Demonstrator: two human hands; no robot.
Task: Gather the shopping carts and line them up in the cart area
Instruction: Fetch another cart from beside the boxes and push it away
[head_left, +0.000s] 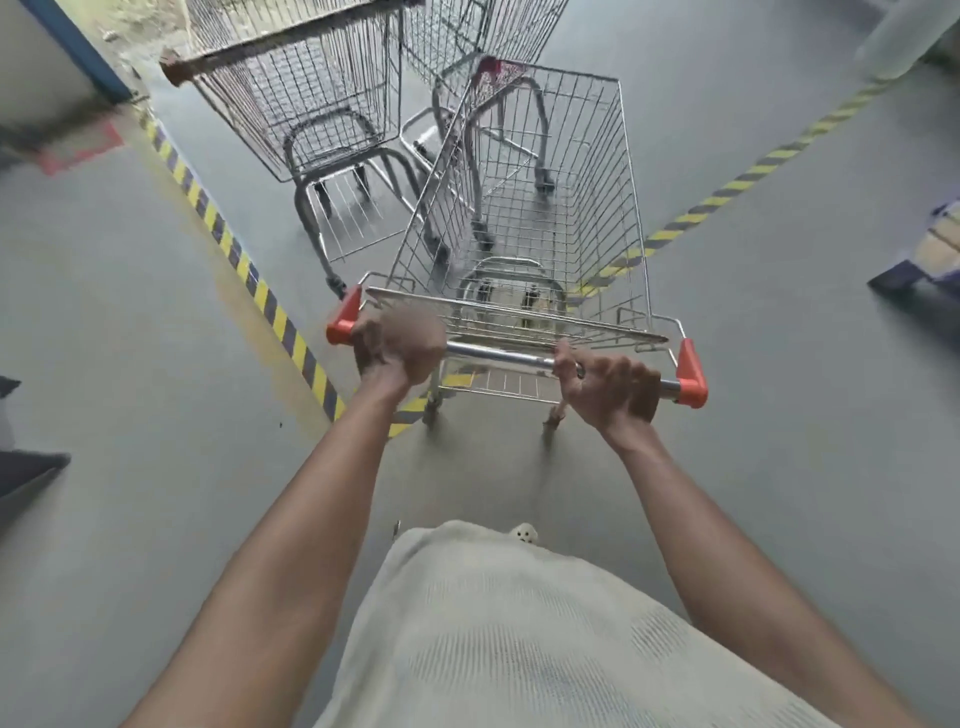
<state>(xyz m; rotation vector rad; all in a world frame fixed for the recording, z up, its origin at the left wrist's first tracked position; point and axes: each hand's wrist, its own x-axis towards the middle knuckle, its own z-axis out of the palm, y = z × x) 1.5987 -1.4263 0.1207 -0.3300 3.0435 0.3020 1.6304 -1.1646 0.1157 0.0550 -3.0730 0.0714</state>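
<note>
The right hand (608, 389) and the partly blurred left hand (397, 348) both grip the handle bar (498, 355) of the nearest shopping cart (626, 208). Beyond its front stand a second cart (301, 93) and a third cart (467, 31), both cut off by the frame's top edge.

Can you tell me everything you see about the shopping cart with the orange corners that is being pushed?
The cart is shiny silver wire, metal by its look, with a deep basket holding nothing. Its round handle bar has an orange cap at each end. It stands upright on the grey floor, crossing the yellow-and-black striped line, nose toward two other carts ahead; whether it touches them is unclear. The left hand, partly blurred, and the right hand grip the bar.
</note>
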